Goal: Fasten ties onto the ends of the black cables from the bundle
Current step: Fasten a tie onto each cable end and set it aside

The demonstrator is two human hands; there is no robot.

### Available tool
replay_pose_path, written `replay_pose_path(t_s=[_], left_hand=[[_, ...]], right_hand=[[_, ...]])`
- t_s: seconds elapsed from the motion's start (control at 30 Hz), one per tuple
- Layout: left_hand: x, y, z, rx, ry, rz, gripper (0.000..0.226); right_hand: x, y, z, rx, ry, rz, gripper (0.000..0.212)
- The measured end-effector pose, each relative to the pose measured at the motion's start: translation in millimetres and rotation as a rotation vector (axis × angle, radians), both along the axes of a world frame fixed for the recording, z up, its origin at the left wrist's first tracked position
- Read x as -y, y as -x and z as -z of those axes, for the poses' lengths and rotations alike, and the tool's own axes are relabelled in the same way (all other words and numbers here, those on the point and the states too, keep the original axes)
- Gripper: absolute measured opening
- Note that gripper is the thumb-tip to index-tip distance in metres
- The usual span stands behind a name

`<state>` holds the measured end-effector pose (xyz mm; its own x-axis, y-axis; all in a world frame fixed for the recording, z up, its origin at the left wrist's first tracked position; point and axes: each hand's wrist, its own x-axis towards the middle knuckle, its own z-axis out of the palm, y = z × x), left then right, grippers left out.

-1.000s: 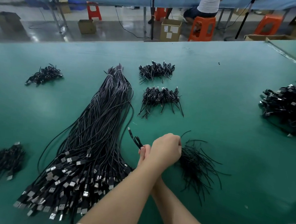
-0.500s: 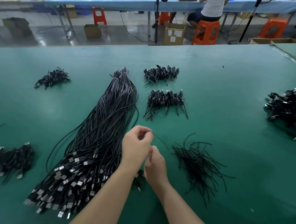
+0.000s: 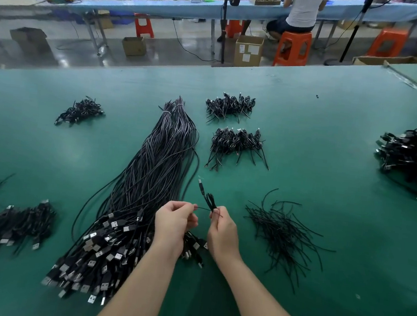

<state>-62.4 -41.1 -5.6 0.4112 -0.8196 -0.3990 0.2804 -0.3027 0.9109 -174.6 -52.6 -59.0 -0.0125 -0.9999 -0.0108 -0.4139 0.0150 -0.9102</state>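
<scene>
Black tie (image 3: pixel 203 208) spans both hands: left hand (image 3: pixel 173 222) pinches its end, right hand (image 3: pixel 221 230) grips the folded cable (image 3: pixel 209 199). Best pulled taut toward nine o'clock.

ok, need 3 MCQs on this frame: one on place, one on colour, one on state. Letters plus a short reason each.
1. Where does the pile of loose ties lie relative to the hands?
A. to their right
B. to their left
C. at the table's far edge

2. What colour is the table surface?
A. grey
B. green
C. white

3. What is the right hand doing?
A. resting flat on the table
B. hanging idle
C. pinching a folded black cable

Answers:
1. A: the thin loose strands lie right of the right hand, while the big cable bundle lies to the left.
2. B: the mat is green all over.
3. C: its fingers pinch the folded cable, and the left hand pinches a thin tie running across to it.
</scene>
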Motion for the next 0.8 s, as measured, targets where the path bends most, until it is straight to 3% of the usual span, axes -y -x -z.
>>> replay_pose_path(t_s=[0.1,0.23,0.47,0.6,0.7,0.8], left_hand=[[-1.4,0.6,-0.2,0.193,0.049,0.053,0.009],[-2.9,-1.7,1.7,0.43,0.053,0.284,0.026],[0.4,-10.0,-3.4,0.882,0.03,0.568,0.017],[2.6,-18.7,-3.7,0.882,0.026,0.471,0.013],[3.5,-24.5,1.4,0.687,-0.024,0.216,0.013],[5.7,-18.0,2.8,0.595,-0.08,0.188,0.012]], right_hand=[[-0.1,-0.5,1.2,-0.009,-0.002,0.001,0.033],[-0.9,-1.4,1.4,-0.027,0.021,0.004,0.034],[-1.1,-0.8,1.0,-0.003,0.017,0.006,0.033],[-2.2,0.2,-0.1,0.013,0.034,0.011,0.032],[-3.3,0.4,-0.8,0.031,0.051,0.019,0.032],[-3.5,0.3,0.2,0.013,0.063,-0.006,0.03]])
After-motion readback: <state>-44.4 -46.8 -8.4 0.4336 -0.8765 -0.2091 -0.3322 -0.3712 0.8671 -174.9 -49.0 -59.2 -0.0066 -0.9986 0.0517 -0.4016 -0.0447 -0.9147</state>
